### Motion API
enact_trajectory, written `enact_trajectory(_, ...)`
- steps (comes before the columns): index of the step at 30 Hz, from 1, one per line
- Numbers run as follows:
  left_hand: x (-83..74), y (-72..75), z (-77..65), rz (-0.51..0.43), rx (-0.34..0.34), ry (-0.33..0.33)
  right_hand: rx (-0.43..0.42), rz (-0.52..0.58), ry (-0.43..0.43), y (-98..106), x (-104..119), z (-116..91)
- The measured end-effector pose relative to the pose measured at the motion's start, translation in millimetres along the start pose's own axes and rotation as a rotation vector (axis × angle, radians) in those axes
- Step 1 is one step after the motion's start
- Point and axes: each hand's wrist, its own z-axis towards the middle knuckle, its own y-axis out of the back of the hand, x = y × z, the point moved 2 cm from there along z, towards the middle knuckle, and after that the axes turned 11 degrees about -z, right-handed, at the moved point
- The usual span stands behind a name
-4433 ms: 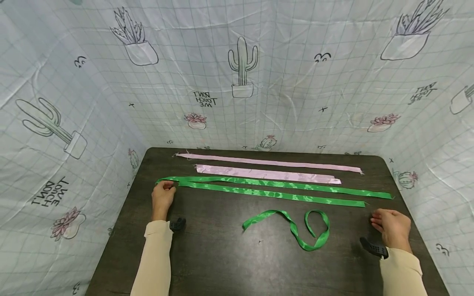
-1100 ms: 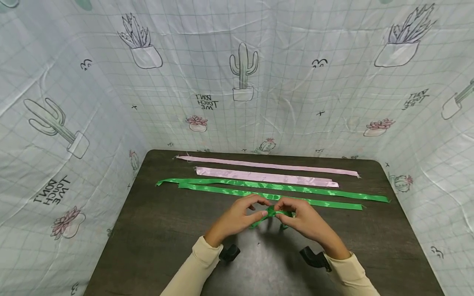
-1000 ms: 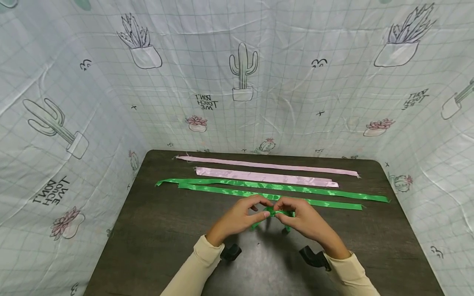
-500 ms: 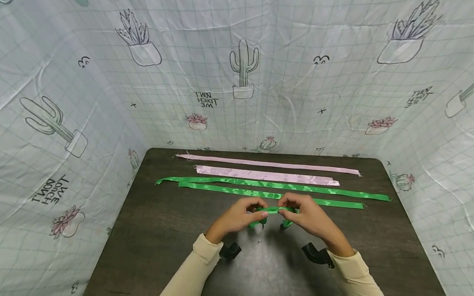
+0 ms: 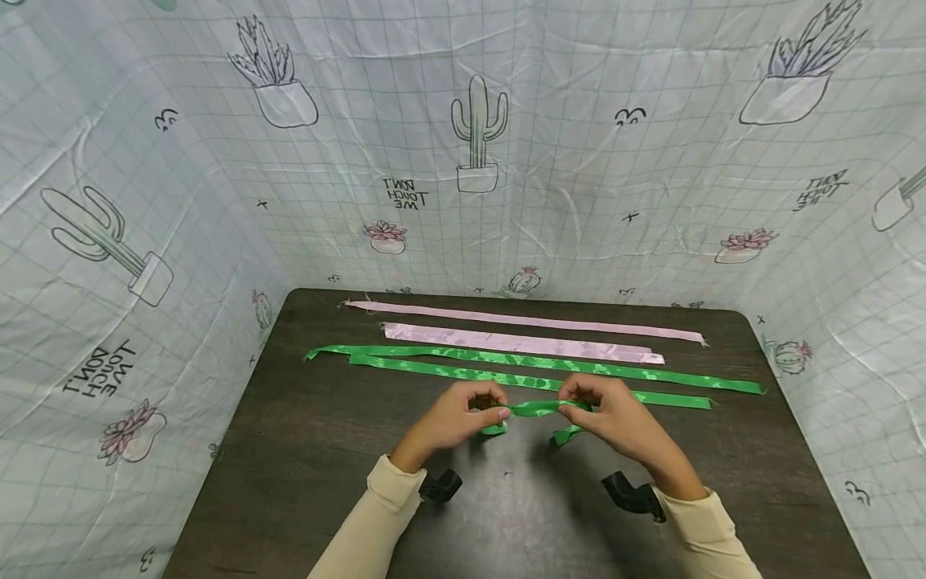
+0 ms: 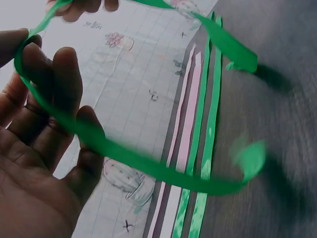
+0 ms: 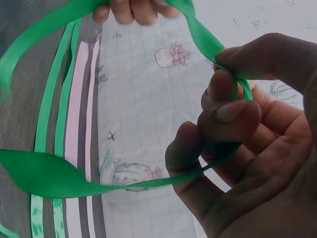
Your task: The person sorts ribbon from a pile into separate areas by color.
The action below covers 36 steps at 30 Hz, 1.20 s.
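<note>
A short green satin ribbon is stretched between my two hands above the middle of the table. My left hand pinches it between thumb and forefinger, and my right hand pinches it a little way to the right. From each hand a loose length hangs down toward the tabletop. In the left wrist view the ribbon runs across the fingers and its hanging end is blurred. In the right wrist view the ribbon passes behind the curled fingers and droops in a twisted tail.
Beyond my hands, two long green ribbons lie flat across the dark table. Farther back are a wide pink ribbon and a narrow pink ribbon. A patterned cloth hangs around the back and sides.
Both hands came in from the table's sides and lifted the short green ribbon that lay loosely coiled. Over the last second they have drawn apart, lengthening the stretch between them.
</note>
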Motion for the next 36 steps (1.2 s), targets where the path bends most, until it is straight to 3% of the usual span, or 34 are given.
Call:
enact_trajectory(5,-1.8,10.7,-6.8,0.012,-0.038,0.013,-0.016,0.029,-0.038,10,-8,-6)
enact_trajectory(14,3.1,30.6,-20.7,-0.084,-0.118,-0.011,-0.029,0.129,-0.074,24,-28,-15)
enact_trajectory(21,3.0,48.6,-31.9,-0.138,-0.143,0.042,0.012,0.166,-0.049,36,-40,-22)
enact_trajectory(36,0.5,93.0,-60.4,-0.189,-0.181,0.126,0.148,0.040,-0.029,66,-58,-30)
